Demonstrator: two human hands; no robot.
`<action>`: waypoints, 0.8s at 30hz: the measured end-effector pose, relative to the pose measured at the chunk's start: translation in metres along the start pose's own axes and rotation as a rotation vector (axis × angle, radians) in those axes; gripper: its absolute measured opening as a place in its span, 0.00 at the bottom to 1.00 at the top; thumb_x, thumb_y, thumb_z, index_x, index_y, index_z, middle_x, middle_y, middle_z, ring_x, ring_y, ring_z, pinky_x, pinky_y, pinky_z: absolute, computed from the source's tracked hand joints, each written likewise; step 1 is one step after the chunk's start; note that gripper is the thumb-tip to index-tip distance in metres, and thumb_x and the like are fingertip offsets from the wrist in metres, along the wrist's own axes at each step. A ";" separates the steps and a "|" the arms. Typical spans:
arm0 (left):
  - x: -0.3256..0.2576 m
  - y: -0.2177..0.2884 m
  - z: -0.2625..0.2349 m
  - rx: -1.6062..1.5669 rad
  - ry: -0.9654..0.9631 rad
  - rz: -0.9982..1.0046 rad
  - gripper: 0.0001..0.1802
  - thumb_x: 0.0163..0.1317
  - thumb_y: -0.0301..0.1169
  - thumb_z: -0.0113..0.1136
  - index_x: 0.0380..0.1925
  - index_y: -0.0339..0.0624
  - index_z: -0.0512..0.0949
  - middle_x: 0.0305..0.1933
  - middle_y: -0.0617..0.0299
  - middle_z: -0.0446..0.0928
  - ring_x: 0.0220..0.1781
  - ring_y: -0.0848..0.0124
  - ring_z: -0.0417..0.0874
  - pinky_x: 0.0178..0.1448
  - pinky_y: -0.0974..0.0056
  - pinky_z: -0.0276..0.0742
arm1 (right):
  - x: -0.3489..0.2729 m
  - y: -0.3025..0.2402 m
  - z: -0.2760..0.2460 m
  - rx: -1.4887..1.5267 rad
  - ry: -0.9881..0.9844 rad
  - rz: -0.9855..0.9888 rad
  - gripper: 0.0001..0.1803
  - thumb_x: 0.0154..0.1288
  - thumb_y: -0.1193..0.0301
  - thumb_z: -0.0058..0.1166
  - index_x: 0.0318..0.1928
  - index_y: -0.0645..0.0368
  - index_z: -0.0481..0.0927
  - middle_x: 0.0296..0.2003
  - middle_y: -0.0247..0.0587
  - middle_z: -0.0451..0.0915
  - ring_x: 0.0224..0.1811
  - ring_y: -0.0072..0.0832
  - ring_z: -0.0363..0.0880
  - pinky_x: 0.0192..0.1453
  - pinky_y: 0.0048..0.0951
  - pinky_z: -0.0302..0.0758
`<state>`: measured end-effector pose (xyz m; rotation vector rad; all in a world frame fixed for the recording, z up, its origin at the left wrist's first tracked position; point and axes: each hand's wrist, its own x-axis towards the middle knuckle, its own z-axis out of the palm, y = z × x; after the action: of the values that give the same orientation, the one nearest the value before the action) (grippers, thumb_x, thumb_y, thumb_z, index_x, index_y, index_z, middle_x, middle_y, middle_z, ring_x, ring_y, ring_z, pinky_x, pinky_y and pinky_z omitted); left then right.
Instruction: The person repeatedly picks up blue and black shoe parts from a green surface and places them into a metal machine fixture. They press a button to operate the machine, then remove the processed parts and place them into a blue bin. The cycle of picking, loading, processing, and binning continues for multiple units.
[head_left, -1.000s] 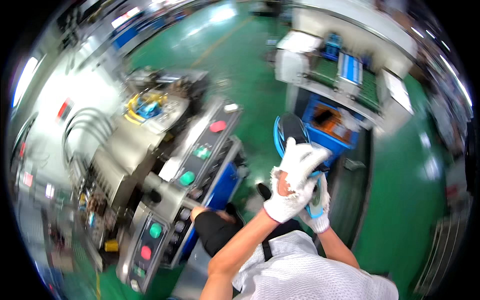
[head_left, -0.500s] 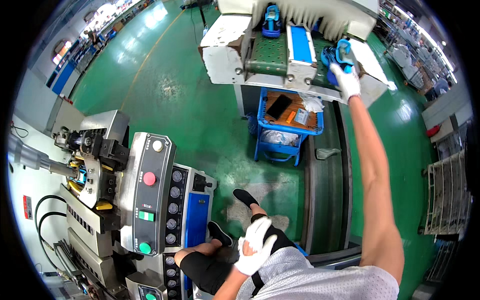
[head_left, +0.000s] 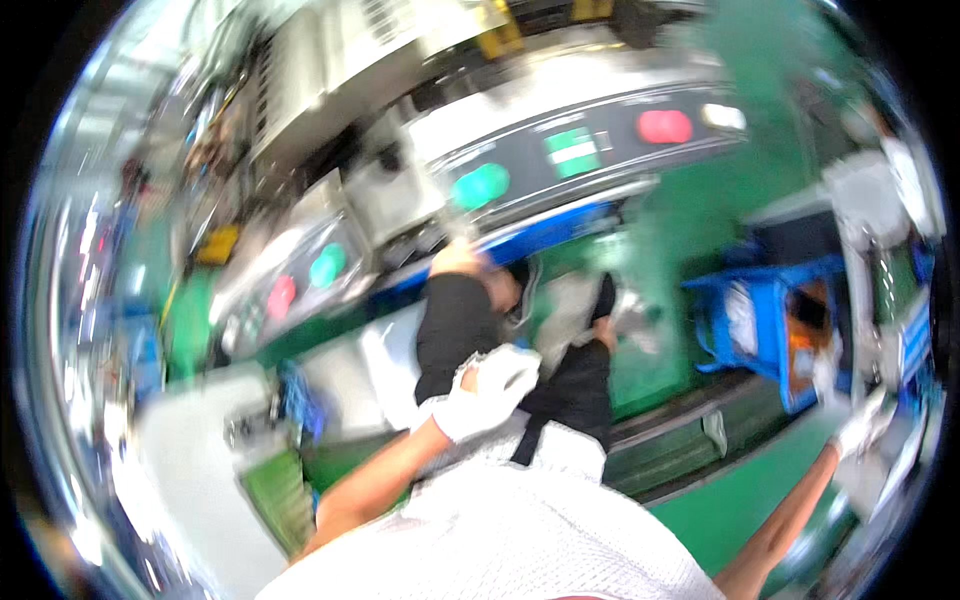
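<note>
My left hand, in a white glove, hovers over my lap against the black shorts. Its fingers are loosely bent and look apart, with nothing visible in them. My right hand, also gloved in white, is stretched far to the right, beside the white conveyor machine. Motion smears its fingers, so whether it holds anything is hidden. Blurred blue shapes lie near it at the picture's rim; I cannot make out their kind.
A control panel with green, red and white buttons spans the top. A second panel stands at left. The blue cart is at right, above a dark floor-level track. A pale grey surface lies lower left.
My view has swung left, so the button panel now lies across the top and the conveyor machine at the right rim. Earlier my right hand was at a blue shoe-like item on the conveyor.
</note>
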<state>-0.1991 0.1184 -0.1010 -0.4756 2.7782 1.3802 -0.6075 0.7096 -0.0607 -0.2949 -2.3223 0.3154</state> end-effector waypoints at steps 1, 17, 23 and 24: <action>-0.019 -0.010 -0.024 0.006 0.057 -0.087 0.13 0.72 0.35 0.62 0.50 0.41 0.85 0.49 0.50 0.85 0.50 0.49 0.87 0.56 0.52 0.83 | -0.057 -0.035 -0.010 0.106 -0.146 0.026 0.39 0.78 0.46 0.56 0.72 0.69 0.73 0.68 0.60 0.78 0.67 0.45 0.81 0.75 0.37 0.73; -0.561 -0.258 -0.089 0.732 0.729 -1.308 0.15 0.68 0.43 0.63 0.48 0.50 0.88 0.50 0.54 0.87 0.53 0.49 0.85 0.61 0.46 0.78 | -0.460 -0.580 -0.281 1.780 -2.313 -1.293 0.14 0.71 0.69 0.60 0.50 0.65 0.86 0.46 0.52 0.88 0.50 0.47 0.88 0.61 0.46 0.83; -0.778 -0.313 -0.113 0.480 0.439 -1.908 0.45 0.66 0.65 0.62 0.76 0.51 0.70 0.79 0.57 0.71 0.76 0.53 0.74 0.74 0.49 0.74 | -0.511 -0.621 -0.326 1.491 -2.088 -1.975 0.14 0.72 0.69 0.60 0.52 0.65 0.86 0.49 0.50 0.88 0.52 0.43 0.88 0.61 0.43 0.83; -0.810 -0.312 -0.098 0.410 0.384 -1.970 0.47 0.65 0.66 0.63 0.77 0.53 0.70 0.79 0.57 0.70 0.76 0.54 0.74 0.74 0.48 0.74 | -0.513 -0.621 -0.323 1.471 -2.068 -2.038 0.14 0.72 0.69 0.60 0.52 0.65 0.86 0.49 0.50 0.88 0.52 0.43 0.88 0.61 0.43 0.83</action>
<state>0.6708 0.0813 -0.1730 -2.3902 1.1212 0.1402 -0.0958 0.0122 0.0131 -2.0221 0.5045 -0.5857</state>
